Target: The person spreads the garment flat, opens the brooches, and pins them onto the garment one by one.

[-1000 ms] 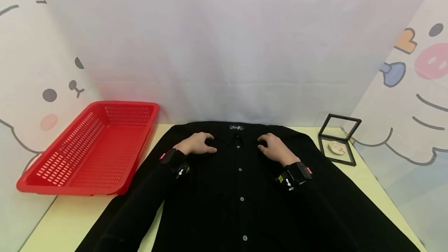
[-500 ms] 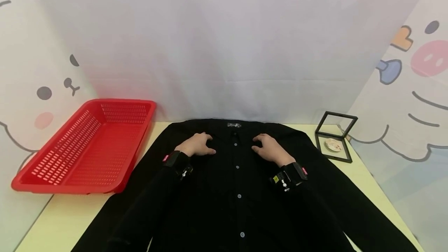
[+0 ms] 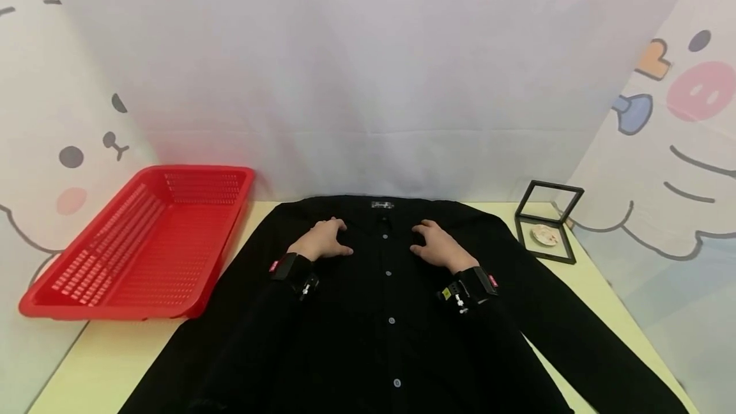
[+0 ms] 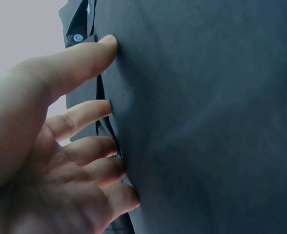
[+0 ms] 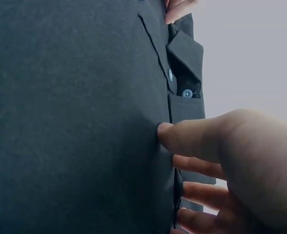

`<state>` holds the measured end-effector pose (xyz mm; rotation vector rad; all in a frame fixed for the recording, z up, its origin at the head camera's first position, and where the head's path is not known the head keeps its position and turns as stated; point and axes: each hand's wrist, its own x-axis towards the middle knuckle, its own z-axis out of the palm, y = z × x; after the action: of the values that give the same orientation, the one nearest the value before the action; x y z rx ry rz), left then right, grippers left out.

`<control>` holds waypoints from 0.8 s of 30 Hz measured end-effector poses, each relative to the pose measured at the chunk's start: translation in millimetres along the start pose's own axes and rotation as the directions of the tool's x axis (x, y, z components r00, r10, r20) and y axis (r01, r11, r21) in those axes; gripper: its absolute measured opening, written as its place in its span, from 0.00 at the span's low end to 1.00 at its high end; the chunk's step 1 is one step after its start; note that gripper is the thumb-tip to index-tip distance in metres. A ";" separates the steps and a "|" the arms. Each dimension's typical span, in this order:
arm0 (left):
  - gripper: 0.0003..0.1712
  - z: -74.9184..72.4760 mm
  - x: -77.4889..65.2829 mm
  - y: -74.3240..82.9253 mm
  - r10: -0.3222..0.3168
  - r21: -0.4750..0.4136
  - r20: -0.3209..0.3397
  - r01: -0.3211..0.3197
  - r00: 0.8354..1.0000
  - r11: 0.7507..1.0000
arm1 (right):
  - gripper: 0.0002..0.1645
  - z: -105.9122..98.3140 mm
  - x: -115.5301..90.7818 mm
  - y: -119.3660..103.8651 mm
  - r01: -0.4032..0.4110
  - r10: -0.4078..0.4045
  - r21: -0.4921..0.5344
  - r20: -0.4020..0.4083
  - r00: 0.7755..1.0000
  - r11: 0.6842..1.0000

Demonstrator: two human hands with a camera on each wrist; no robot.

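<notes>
A black button-up shirt (image 3: 356,337) lies spread front side up, its collar at the far side and a row of pale buttons down the middle. My left hand (image 3: 323,239) rests on the chest of the shirt, left of the buttons. On the other side of them my right hand (image 3: 441,246) rests at about the same height. In the left wrist view, the thumb (image 4: 80,66) and fingertips touch the cloth, spread apart and bent slightly. The right wrist view has the right thumb (image 5: 192,139) and fingertips against the fabric too, with no cloth pinched between them.
A red plastic basket (image 3: 230,245) stands at the left, beside the shirt's sleeve. At the back right is a black-framed clear case (image 3: 546,255), opened up, with a small round pale item (image 3: 544,235) in it. A white curtain (image 3: 368,82) borders the pale yellow table (image 3: 86,363).
Both hands stay on the shirt's chest, the right one slightly closer to the buttons. More table shows between the right forearm and the sleeve. The head view has shifted a little.
</notes>
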<state>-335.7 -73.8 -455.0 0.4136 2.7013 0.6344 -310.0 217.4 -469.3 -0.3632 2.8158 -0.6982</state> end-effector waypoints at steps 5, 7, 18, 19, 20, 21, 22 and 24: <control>0.36 0.9 0.5 1.8 -0.019 -0.002 0.016 0.019 1.000 1.000 | 0.33 -0.1 2.0 0.5 -0.030 0.030 -0.007 0.022 0.999 1.000; 0.36 -0.1 0.4 4.1 -0.016 -0.003 0.015 0.016 1.000 1.000 | 0.34 0.1 3.1 0.3 -0.033 0.033 -0.013 0.014 0.999 0.999; 0.36 1.5 -15.4 11.3 -0.010 0.128 0.029 0.006 1.000 0.992 | 0.28 6.4 -12.5 -18.9 0.005 -0.009 -0.203 -0.021 1.000 0.979; 0.35 2.8 -17.7 12.4 -0.004 0.139 0.030 0.000 1.000 0.990 | 0.26 6.9 -15.5 -21.7 0.010 -0.017 -0.220 -0.029 0.999 0.975; 0.35 4.1 -19.5 13.3 0.000 0.149 0.031 -0.005 1.000 0.989 | 0.25 7.5 -18.1 -24.5 0.021 -0.030 -0.236 -0.037 0.999 0.972; 0.35 5.2 -21.4 14.1 0.008 0.157 0.034 -0.013 0.999 0.987 | 0.23 8.1 -20.2 -26.8 0.033 -0.045 -0.250 -0.046 0.998 0.968; 0.35 6.4 -23.4 15.1 0.017 0.162 0.037 -0.023 0.999 0.987 | 0.22 9.0 -22.1 -28.9 0.047 -0.064 -0.262 -0.053 0.997 0.964; 0.35 8.4 -27.0 17.0 0.043 0.159 0.044 -0.050 0.998 0.986 | 0.21 11.2 -24.9 -31.5 0.070 -0.095 -0.286 -0.072 0.993 0.956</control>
<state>-304.7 -65.5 -447.2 0.5254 2.7209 0.4175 -277.6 192.8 -460.1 -0.5133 3.0021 -0.3291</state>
